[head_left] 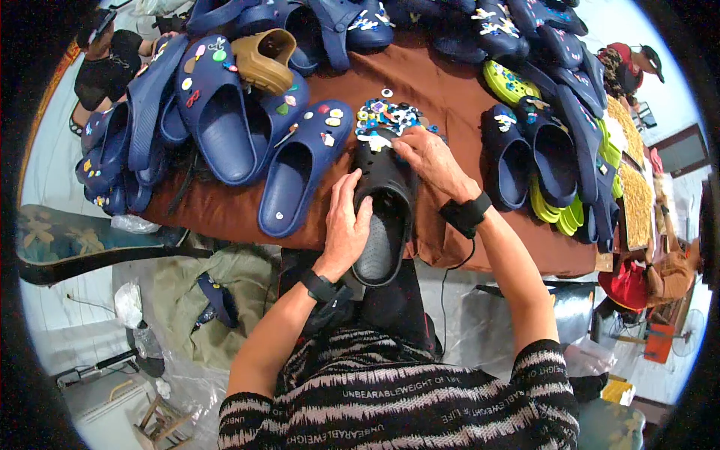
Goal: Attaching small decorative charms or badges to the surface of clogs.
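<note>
A black clog stands toe-away at the table's near edge, its heel toward me and its toe beside a heap of small charms. My left hand grips its left side, with the thumb by the foot opening. Over the right side of the toe, my right hand has its fingers bent and pressed together; what they pinch is hidden. A white charm shows on the toe, next to those fingers. Blue, white and black charms lie in the heap just beyond.
A brown cloth covers the table. Blue clogs with charms crowd the left, and more blue clogs and lime green clogs stand right. A tan clog rests on the left pile. A cable hangs beside my right forearm. Other people are farther off.
</note>
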Demonstrator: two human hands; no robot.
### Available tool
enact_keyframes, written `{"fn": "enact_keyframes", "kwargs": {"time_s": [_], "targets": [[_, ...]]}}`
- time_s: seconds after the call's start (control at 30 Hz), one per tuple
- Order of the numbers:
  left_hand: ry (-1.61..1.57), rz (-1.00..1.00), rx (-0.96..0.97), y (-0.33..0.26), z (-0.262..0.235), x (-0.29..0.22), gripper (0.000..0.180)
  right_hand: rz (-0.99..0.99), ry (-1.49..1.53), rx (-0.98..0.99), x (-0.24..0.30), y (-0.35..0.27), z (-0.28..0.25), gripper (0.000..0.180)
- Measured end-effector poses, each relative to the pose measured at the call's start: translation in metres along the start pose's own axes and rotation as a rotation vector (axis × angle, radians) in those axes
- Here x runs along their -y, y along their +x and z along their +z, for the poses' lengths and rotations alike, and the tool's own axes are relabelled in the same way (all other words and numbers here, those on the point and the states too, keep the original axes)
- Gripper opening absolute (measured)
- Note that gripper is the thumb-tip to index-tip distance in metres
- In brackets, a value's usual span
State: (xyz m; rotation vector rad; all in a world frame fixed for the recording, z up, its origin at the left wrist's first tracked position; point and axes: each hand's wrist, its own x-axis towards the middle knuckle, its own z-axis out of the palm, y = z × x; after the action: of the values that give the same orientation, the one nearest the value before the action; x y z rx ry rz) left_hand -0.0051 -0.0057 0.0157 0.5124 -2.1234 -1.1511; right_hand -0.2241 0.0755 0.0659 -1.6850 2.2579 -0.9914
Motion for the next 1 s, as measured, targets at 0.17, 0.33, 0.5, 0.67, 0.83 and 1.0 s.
{"fn": "enact_keyframes", "kwargs": {"time_s": [0.17,0.33,0.5,0.67,0.83,1.0], "targets": [[-0.014,-0.028,0.009,0.000,0.000,-0.003,0.048,0.299,0.191,-0.282,-0.046,-0.010,-0.014,0.027],[0.007,0.007,0.008,0.002,0.001,-0.004,0.047,0.449,0.133,-0.260,-0.077,-0.032,-0.021,0.024],[-0.004,-0.059,0.032,0.000,-0.002,-0.005,0.047,0.472,0.244,-0.294,-0.071,-0.036,0.002,0.021],[-0.004,-0.041,0.026,0.000,-0.001,-0.007,0.047,0.506,0.162,-0.494,-0.096,-0.030,0.012,0.020],[0.007,-0.051,0.029,0.000,-0.003,-0.007,0.048,0.473,-0.122,-0.382,-0.099,-0.021,0.013,0.026],[-0.019,-0.077,0.036,0.000,-0.003,-0.009,0.048,0.432,-0.256,-0.403,-0.094,-0.024,0.014,0.033]]}}
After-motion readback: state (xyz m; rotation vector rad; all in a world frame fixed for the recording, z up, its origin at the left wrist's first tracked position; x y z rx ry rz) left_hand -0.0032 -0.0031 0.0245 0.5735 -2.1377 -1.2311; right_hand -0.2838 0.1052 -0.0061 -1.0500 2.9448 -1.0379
